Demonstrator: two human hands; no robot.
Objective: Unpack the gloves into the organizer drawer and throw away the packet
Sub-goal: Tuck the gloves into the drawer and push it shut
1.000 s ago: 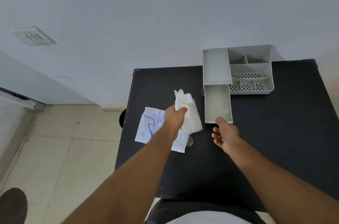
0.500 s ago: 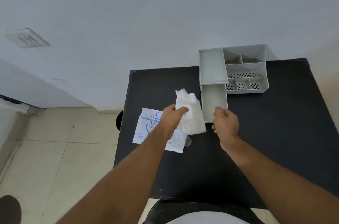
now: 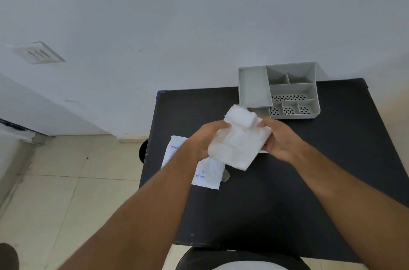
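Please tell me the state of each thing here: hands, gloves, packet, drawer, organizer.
Left hand: gripping the wad's left edge.
Right hand: gripping its right edge.
White folded wad of plastic gloves: held above the table.
White printed packet: flat on the black table.
Grey plastic organizer: upright, compartments empty.
Grey drawer: pulled open, mostly hidden.

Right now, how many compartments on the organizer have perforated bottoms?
4: one long slot across the middle right of the organizer, and three small cells in the front row, left, centre and right. The gloves hide the drawer.

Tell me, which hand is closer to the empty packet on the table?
Left. The left hand hangs right above the packet, overlapping it; the right hand holds the gloves further right.
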